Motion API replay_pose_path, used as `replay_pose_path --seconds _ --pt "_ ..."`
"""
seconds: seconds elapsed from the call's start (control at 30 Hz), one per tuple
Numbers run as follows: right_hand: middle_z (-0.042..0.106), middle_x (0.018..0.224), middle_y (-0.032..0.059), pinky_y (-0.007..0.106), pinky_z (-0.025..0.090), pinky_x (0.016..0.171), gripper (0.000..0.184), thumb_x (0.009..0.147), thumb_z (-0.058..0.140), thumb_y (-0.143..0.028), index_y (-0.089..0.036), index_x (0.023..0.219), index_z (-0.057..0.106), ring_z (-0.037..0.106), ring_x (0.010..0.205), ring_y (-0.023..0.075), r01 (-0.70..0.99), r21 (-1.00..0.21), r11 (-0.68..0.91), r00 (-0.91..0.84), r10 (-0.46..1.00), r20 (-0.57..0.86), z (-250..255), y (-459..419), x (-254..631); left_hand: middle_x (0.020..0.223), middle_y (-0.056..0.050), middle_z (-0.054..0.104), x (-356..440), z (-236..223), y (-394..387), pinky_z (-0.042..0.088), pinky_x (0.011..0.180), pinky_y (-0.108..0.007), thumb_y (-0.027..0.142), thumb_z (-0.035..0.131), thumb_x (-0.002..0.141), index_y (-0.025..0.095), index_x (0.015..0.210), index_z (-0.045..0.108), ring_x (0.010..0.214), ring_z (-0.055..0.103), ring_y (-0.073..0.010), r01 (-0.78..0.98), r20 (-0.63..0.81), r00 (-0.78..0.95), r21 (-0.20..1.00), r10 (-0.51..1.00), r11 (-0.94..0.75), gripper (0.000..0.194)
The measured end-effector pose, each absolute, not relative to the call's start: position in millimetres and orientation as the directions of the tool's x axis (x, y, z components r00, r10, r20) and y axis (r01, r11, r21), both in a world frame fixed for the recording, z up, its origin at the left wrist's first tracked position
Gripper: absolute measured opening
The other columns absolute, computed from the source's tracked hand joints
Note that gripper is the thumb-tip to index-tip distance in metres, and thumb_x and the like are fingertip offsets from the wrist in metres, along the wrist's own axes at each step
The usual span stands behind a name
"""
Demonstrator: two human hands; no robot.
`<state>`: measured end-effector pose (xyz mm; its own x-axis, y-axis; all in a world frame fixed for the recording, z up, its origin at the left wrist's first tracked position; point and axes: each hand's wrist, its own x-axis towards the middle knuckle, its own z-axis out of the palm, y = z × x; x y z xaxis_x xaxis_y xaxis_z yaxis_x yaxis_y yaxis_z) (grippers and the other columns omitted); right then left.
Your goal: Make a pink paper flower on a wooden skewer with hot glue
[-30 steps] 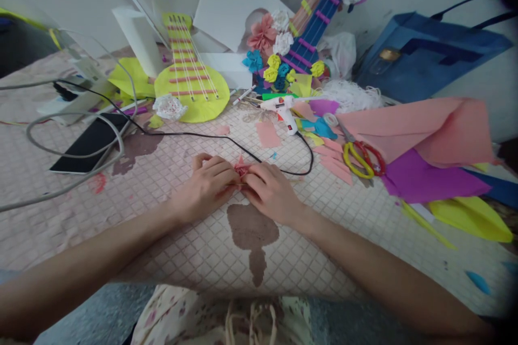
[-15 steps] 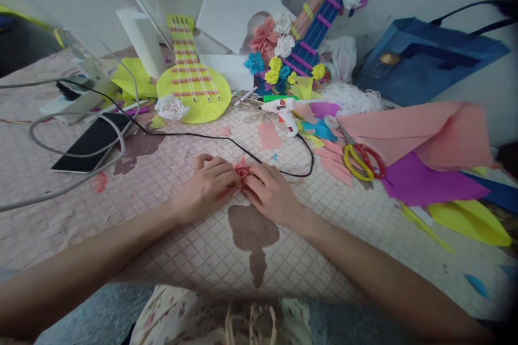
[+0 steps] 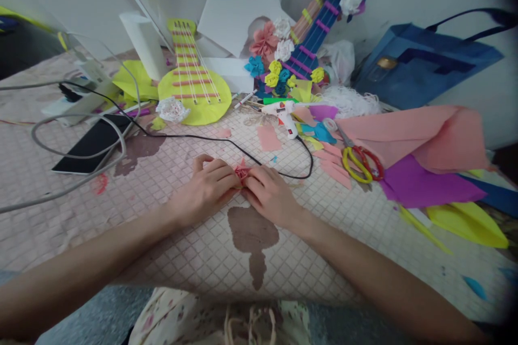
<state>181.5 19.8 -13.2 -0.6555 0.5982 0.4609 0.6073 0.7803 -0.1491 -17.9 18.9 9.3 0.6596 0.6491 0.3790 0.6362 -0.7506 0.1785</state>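
Observation:
Between my fingertips, at the middle of the table, is a small pink paper flower [image 3: 242, 171] with pointed, folded petals. My left hand [image 3: 212, 180] pinches it from the left side, fingers closed. From the right, my right hand [image 3: 269, 192] grips its other edge, also with closed fingers. The flower's underside is hidden by my fingers. Just beyond my hands runs the black cord of a white glue gun [image 3: 286, 118], which lies on the table. A cut piece of pink paper [image 3: 268, 138] lies near it.
Scissors [image 3: 358, 164] lie right, beside pink crepe paper [image 3: 424, 135] and purple paper [image 3: 431, 183]. Behind stand a yellow paper guitar [image 3: 195, 86], a blue flower-covered guitar [image 3: 311, 38] and a blue bag [image 3: 424, 64]. A black tablet [image 3: 93, 143] and looped grey cable lie left.
The view has shifted very slightly. Both hands stay in place and still pinch the pink paper flower.

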Motion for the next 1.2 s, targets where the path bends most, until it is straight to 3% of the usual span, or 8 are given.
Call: replay_pose_path --seconds 0.27,0.63,1.2 --pt "0.060 0.099 0.0109 0.038 0.045 0.078 0.015 0.092 0.046 -0.021 -0.014 0.093 0.060 0.052 0.094 0.0228 0.609 -0.158 0.777 -0.660 0.607 0.444 -12.2 18.4 181.8 0.087 0.000 0.064 -15.4 8.5 15.3 0.027 0.092 -0.045 0.026 0.046 0.094 0.019 0.083 0.057 0.088 0.055 -0.0176 0.655 0.388 0.660 0.121 0.643 -0.746 0.017" --pt "0.060 0.100 0.0100 0.038 0.045 0.080 0.011 0.090 0.049 -0.021 -0.015 0.091 0.058 0.052 0.095 0.0230 0.611 -0.186 0.769 -0.647 0.621 0.443 -12.1 16.0 183.6 0.085 -0.001 0.064 -13.9 11.4 13.5 0.028 0.091 -0.044 0.022 0.048 0.092 0.019 0.083 0.058 0.086 0.055 -0.0178 0.651 0.381 0.663 0.129 0.644 -0.748 0.014" --pt "0.059 0.098 0.0099 0.038 0.046 0.083 0.014 0.092 0.045 -0.019 -0.016 0.089 0.058 0.052 0.097 0.0227 0.608 -0.173 0.775 -0.669 0.617 0.413 -9.5 13.2 183.3 0.085 0.001 0.064 -14.9 8.7 14.3 0.027 0.089 -0.040 0.022 0.054 0.089 0.020 0.085 0.058 0.085 0.055 -0.0172 0.645 0.358 0.630 0.253 0.690 -0.721 0.006"
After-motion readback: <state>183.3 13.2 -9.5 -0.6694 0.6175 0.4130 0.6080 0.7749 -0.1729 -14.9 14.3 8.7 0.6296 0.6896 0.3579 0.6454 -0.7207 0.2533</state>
